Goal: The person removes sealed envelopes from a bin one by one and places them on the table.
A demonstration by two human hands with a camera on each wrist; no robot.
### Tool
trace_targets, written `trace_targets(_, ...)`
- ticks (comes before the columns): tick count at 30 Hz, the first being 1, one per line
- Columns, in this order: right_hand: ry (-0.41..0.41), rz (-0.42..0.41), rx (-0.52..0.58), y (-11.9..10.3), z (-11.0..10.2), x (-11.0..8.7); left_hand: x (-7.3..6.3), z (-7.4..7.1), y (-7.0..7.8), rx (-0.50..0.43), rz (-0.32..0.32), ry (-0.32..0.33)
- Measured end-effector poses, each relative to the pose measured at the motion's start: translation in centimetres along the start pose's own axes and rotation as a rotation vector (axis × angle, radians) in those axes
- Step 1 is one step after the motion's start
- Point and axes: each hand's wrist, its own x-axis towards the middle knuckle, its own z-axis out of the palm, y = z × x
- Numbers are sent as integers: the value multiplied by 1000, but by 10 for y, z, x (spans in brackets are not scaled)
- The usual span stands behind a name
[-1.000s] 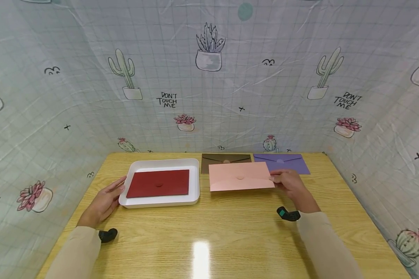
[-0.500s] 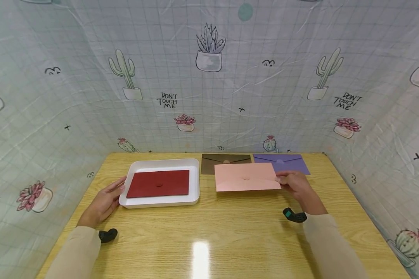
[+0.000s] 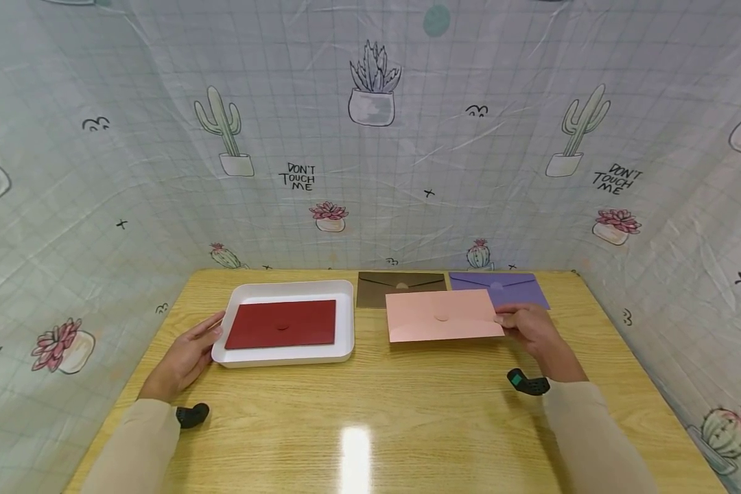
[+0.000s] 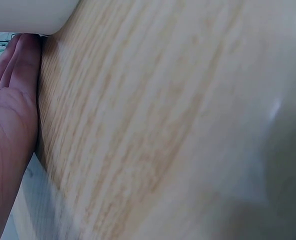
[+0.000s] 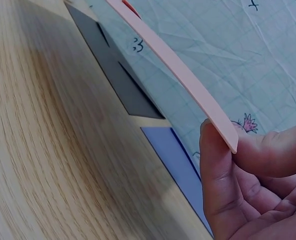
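Observation:
My right hand pinches a pink envelope by its right edge, thumb on one side and a finger on the other. The right wrist view shows the pink envelope edge-on, raised above the table. On the left, my left hand touches the left side of a white tray, its fingers fairly straight along the wall. A dark red envelope lies inside the tray. In the left wrist view, the fingertips of the left hand are hidden behind the tray's edge.
Flat at the back of the wooden table lie a brown envelope and a purple envelope, side by side. The pink envelope overlaps both in the head view. A patterned curtain encloses the back and sides.
My right hand has carried the pink envelope to the right, away from the tray. The left hand, the tray and the red envelope have stayed in place.

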Motion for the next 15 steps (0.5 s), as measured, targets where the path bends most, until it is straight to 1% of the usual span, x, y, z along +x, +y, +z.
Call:
trace_targets(6, -12, -1, -7, 2, -6, -1, 2, 1, -2, 5, 1, 1)
trace_targets(15, -7, 0, 5, 4, -14, -4, 3, -3, -4, -2, 5, -5)
